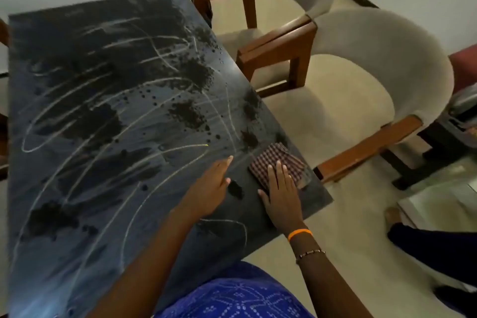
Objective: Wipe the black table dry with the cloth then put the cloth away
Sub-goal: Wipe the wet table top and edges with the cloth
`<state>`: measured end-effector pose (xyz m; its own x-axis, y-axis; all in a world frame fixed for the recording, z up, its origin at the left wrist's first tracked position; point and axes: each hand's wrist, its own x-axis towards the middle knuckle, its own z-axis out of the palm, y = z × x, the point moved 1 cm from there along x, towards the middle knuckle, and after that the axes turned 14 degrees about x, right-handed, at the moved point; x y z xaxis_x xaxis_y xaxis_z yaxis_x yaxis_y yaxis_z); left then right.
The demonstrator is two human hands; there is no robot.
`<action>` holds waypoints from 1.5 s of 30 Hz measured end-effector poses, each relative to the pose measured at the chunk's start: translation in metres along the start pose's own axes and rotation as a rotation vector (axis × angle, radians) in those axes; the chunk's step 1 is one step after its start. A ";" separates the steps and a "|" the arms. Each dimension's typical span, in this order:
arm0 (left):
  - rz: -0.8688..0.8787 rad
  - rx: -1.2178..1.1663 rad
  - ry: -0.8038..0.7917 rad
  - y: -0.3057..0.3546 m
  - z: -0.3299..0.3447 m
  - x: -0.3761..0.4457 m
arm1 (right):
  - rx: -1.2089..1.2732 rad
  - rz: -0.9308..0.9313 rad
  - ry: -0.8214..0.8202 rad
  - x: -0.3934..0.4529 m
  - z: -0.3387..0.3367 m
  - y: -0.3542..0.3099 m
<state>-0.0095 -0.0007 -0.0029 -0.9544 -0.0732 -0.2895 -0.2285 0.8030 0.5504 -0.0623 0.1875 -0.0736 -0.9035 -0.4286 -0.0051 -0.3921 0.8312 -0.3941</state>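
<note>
The black table [108,121] fills the left and middle of the head view, its top streaked with pale swirls and dotted with dark wet patches and drops. A folded checked cloth [280,160] lies flat near the table's right edge. My right hand [280,195] lies flat with straight fingers, its fingertips pressing on the near part of the cloth. My left hand [214,183] rests open on the bare tabletop just left of the cloth, fingers straight and pointing away from me.
Two cream-cushioned wooden chairs [361,80] stand close along the table's right side. A dark low stand [454,121] with items sits at the far right. Pale floor [348,261] lies beyond the table's near right corner. My blue patterned clothing [232,297] shows below.
</note>
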 end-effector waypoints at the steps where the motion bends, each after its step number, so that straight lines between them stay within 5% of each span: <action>1: -0.015 -0.021 -0.023 0.002 0.003 0.001 | -0.014 -0.003 0.021 0.002 0.001 0.002; 9: -0.079 -0.170 -0.145 -0.001 -0.003 0.001 | -0.174 0.024 -0.011 0.025 -0.028 -0.012; 14: -0.156 -0.287 -0.112 -0.005 -0.018 0.000 | 0.249 0.098 -0.013 0.040 -0.041 -0.047; 21: -0.291 -0.261 0.162 -0.034 -0.060 -0.024 | 1.151 0.202 -0.350 0.058 -0.023 -0.142; 24: -0.370 -0.274 0.313 -0.060 -0.086 -0.041 | 1.304 0.238 -0.506 0.068 -0.020 -0.188; 30: -0.491 -0.416 0.459 -0.138 -0.145 -0.055 | 1.069 -0.037 -0.472 0.127 0.009 -0.290; 37: -0.510 -0.368 0.431 -0.235 -0.196 -0.058 | 0.489 -0.366 -0.110 0.243 0.022 -0.406; 41: -0.584 -0.261 0.487 -0.294 -0.208 -0.056 | 0.417 -0.435 -0.313 0.293 0.083 -0.458; 45: -0.705 -0.152 0.500 -0.345 -0.199 -0.061 | 0.079 -0.450 -0.491 0.317 0.172 -0.455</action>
<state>0.0890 -0.3911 -0.0194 -0.5455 -0.8017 -0.2443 -0.7859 0.3879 0.4816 -0.1406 -0.3875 -0.0542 -0.4635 -0.8544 -0.2348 -0.6814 0.5131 -0.5219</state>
